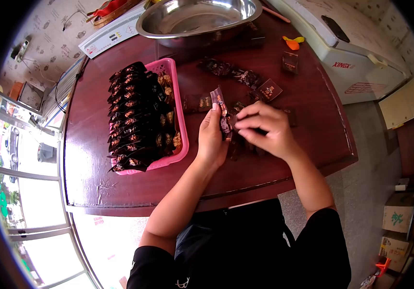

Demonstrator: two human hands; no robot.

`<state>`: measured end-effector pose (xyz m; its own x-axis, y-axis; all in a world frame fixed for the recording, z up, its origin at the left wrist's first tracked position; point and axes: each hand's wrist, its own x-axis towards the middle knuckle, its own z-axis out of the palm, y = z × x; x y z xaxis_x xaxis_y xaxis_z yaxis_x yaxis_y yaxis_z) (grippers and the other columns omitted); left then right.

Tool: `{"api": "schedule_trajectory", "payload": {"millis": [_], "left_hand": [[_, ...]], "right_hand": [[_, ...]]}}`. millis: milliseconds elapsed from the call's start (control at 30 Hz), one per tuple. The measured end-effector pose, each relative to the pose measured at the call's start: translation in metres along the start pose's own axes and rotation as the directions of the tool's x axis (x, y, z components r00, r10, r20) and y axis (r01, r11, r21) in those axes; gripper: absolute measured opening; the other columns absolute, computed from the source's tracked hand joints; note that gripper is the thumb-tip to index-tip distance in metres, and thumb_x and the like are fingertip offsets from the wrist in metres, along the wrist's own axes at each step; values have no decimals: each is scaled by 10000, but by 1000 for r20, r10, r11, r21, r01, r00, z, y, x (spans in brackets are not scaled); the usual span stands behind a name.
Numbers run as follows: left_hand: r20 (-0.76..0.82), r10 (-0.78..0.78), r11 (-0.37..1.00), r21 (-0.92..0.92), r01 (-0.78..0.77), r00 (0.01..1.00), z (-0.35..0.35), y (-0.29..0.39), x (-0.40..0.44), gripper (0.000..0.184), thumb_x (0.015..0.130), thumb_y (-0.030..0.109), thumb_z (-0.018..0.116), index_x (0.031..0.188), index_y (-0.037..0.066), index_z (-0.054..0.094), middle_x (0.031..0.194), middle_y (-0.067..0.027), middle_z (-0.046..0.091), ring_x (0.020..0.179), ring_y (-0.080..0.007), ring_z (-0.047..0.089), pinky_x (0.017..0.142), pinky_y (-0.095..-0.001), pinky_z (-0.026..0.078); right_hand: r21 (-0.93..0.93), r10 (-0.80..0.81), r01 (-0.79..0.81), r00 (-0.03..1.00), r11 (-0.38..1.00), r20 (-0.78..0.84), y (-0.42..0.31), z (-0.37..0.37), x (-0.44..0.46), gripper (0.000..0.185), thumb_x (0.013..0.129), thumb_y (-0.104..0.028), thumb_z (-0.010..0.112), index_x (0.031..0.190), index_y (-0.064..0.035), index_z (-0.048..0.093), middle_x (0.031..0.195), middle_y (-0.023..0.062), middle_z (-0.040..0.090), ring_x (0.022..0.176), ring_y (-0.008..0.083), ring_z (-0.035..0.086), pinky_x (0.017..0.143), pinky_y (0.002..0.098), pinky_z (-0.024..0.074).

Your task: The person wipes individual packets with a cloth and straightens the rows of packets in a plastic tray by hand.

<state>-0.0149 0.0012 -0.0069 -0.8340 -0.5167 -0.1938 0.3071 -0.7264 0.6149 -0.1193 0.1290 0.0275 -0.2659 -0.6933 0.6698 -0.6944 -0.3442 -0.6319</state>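
My left hand [210,137] is closed around several small dark printed packets [222,114], held upright with the thumb on their face. Just to the right, my right hand [267,126] has its fingers curled and the fingertips drawn together at a small dark packet [233,123], beside those in the left hand. Motion blurs these fingertips a little. Left of my hands stands a pink plastic basket [184,127], with rows of black packets [132,111] standing on edge and gold-printed ones [169,120] along its right side.
More dark packets [270,90] lie loose beyond my right hand, and one [290,62] lies farther right. A metal basin [199,36] stands at the back. An orange and yellow item [292,43] lies near the right edge. A white freezer [351,58] carries a phone [335,29].
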Motion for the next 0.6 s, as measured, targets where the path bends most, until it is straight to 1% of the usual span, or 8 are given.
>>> {"api": "schedule_trajectory", "payload": {"millis": [100,167,233,300,367,433,500,600], "left_hand": [[16,53,987,150,-55,998,0,-1,1,258,1061,283,435,982,86,581,841,11,618,732,-68,571,663,-240,474],[68,174,902,390,-186,982,-2,-6,1,232,1064,253,434,1009,80,579,856,23,601,740,-34,538,653,-218,448],[113,234,854,450,-260,966,-3,-12,3,236,1066,248,431,1021,71,581,871,25,607,748,-25,530,664,-209,446],[128,270,849,436,-299,954,-4,-15,4,240,1065,250,436,1027,65,585,872,26,609,752,-20,523,672,-205,446],[28,303,842,460,-282,952,0,-11,2,256,1062,261,454,929,67,554,790,44,566,687,-13,458,608,-206,400],[-4,295,871,413,-267,956,3,-7,1,257,1062,266,452,926,74,556,790,47,571,692,-12,468,608,-203,405],[36,241,884,404,-234,970,2,-6,0,253,1062,265,452,929,80,561,797,45,580,690,-11,477,607,-199,410],[80,69,928,361,-94,994,5,-11,-2,247,1058,275,452,1027,73,591,839,29,607,708,-23,522,627,-193,433]], "right_hand": [[-104,-89,87,996,991,-18,0,11,-2,229,710,61,745,902,-61,721,969,76,632,827,173,644,693,283,526],[-148,-7,-4,997,989,-71,4,10,-6,217,712,72,731,892,-50,716,964,75,627,796,168,637,668,273,524],[-173,-45,18,988,985,-151,7,8,-3,199,706,79,728,869,-34,710,967,75,629,750,153,629,637,267,521],[-144,-60,45,993,989,-102,2,7,-3,190,700,73,735,854,-35,708,938,73,637,752,159,631,637,273,520],[-84,-115,117,993,990,34,-5,7,0,203,673,65,737,832,-57,708,898,39,621,780,199,626,667,310,528],[-65,-129,135,988,989,87,-5,13,-3,217,663,68,737,834,-61,700,887,40,616,782,212,617,669,316,519],[-108,-137,136,991,985,1,-2,13,-1,220,674,69,733,850,-57,697,893,47,622,790,218,619,678,320,520],[-215,-80,20,958,977,-275,6,8,0,147,769,41,725,885,-39,681,942,89,646,837,211,645,716,312,529]]}}
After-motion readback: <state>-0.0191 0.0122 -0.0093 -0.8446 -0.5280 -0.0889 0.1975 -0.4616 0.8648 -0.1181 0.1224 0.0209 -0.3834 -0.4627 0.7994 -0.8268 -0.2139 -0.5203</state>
